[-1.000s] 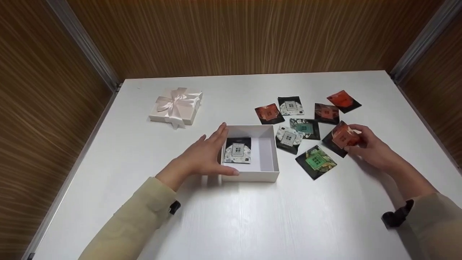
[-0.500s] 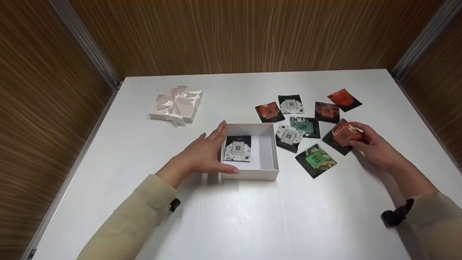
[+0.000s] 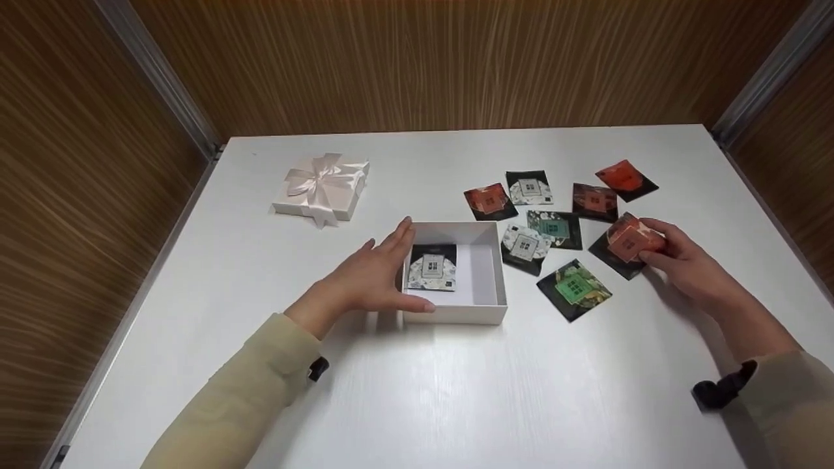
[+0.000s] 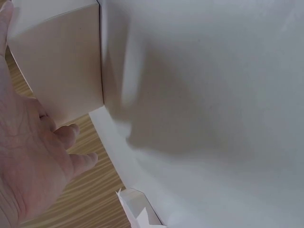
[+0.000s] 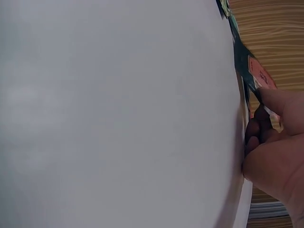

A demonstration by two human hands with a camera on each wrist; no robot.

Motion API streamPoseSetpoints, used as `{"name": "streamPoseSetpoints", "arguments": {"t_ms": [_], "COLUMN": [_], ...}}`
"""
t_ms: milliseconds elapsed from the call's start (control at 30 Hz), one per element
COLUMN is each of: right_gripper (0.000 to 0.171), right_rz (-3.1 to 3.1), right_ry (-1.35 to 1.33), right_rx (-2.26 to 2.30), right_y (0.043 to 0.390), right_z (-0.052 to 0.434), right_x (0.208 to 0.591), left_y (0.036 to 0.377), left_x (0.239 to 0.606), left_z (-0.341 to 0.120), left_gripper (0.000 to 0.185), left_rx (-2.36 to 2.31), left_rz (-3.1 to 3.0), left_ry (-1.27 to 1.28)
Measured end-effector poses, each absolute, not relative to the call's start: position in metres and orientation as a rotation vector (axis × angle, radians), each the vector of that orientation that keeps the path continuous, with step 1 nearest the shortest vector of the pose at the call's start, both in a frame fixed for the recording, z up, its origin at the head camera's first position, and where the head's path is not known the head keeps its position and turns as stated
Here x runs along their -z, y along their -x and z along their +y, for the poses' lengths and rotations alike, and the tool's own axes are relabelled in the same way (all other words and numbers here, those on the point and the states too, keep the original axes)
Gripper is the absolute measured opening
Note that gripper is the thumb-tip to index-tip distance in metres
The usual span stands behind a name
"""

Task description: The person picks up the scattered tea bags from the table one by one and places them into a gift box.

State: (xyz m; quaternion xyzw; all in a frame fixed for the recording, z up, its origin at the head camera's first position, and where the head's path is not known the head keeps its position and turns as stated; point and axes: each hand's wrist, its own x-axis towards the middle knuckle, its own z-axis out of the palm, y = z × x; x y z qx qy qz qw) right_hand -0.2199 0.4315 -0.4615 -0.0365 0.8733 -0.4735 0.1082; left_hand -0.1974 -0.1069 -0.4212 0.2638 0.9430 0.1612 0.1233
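My left hand (image 3: pixel 368 280) spans the left side of an open white box (image 3: pixel 456 315), thumb along its front rim and fingers at its far left corner. The left wrist view shows the box's outer wall (image 4: pixel 59 66) beside the palm. Inside, on the left, lies a black-and-white tea sachet (image 3: pixel 432 268). On the right, my right hand (image 3: pixel 684 264) pinches a red-and-black tea sachet (image 3: pixel 627 244) by its right corner, thumb on top; the right wrist view shows this sachet (image 5: pixel 259 73) tilted between thumb and fingers.
Several other sachets lie between box and right hand, including a green one (image 3: pixel 574 290), a white one (image 3: pixel 524 247) and a teal one (image 3: pixel 555 228). A pale box lid with a ribbon bow (image 3: pixel 320 185) sits at back left. Wood-grain panels (image 3: pixel 456 65) border the table.
The right hand has drawn the pinched red sachet slightly to the right and tilted it. The left hand stays at the box.
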Motion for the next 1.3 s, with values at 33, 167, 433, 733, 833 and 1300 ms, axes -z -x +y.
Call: {"name": "streamPoseSetpoints", "arguments": {"t_ms": [33,167,433,733,833,1300], "right_gripper": [0.066,0.063,0.063,0.040,0.038,0.048], "right_rz": [2.565,2.513,2.595,2.670,2.642,2.475], "right_ry": [0.099,0.039,0.094,0.289,0.383,0.532], "right_rx": [1.419,1.555,1.640,1.623,1.622,1.603], "right_y": [0.220,0.220,0.221,0.224,0.224,0.220], "right_z": [0.433,0.437,0.422,0.344,0.318,0.239], "right_x": [0.461,0.454,0.412,0.371,0.366,0.365], "left_y": [0.198,0.199,0.201,0.200,0.199,0.197], "left_x": [0.421,0.420,0.419,0.418,0.419,0.421], "left_z": [-0.106,-0.104,-0.103,-0.105,-0.107,-0.108], "left_gripper": [0.145,0.144,0.144,0.145,0.145,0.145], "left_rx": [-0.471,-0.466,-0.452,-0.455,-0.455,-0.427], "left_rz": [2.752,2.748,2.750,2.753,2.753,2.743], "left_ry": [-0.774,-0.783,-0.791,-0.764,-0.765,-0.774]}}
